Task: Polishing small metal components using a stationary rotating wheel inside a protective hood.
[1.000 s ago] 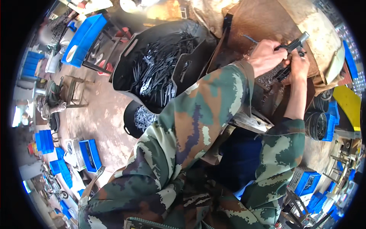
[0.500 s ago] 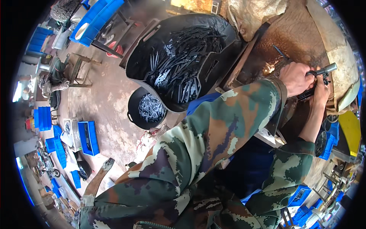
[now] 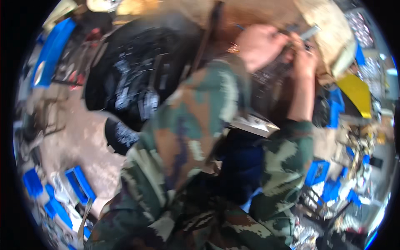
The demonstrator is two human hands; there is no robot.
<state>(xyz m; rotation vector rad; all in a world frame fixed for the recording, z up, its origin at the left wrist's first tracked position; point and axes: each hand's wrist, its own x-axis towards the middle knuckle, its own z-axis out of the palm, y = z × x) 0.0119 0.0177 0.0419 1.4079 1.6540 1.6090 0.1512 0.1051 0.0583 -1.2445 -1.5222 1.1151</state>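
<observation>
My left hand (image 3: 263, 46) is closed on a dark metal holder with a silver cylindrical end (image 3: 309, 32). Right beside it, my right hand (image 3: 303, 56) is also closed on that holder, near the silver end. Beyond my left hand, the bluish tip of a thin strip (image 3: 239, 26) shows; where it joins the holder is hidden by my fingers. Small orange sparks (image 3: 233, 48) glow just left of my left hand, over a brown, wet-looking work surface. Motion blur hides the finer detail of my fingers.
A big black tub (image 3: 137, 71) full of dark metal strips stands to the left, with a smaller black bucket (image 3: 121, 135) of pale strips below it. Stiff tan sheeting (image 3: 327, 29) hangs at the right, near a yellow panel (image 3: 355, 93). Blue crates (image 3: 79, 183) stand on the floor.
My view has swung to the right, so the tub, hands and holder all sit further left and higher in the picture. Both hands keep their hold, and sparks still show.
</observation>
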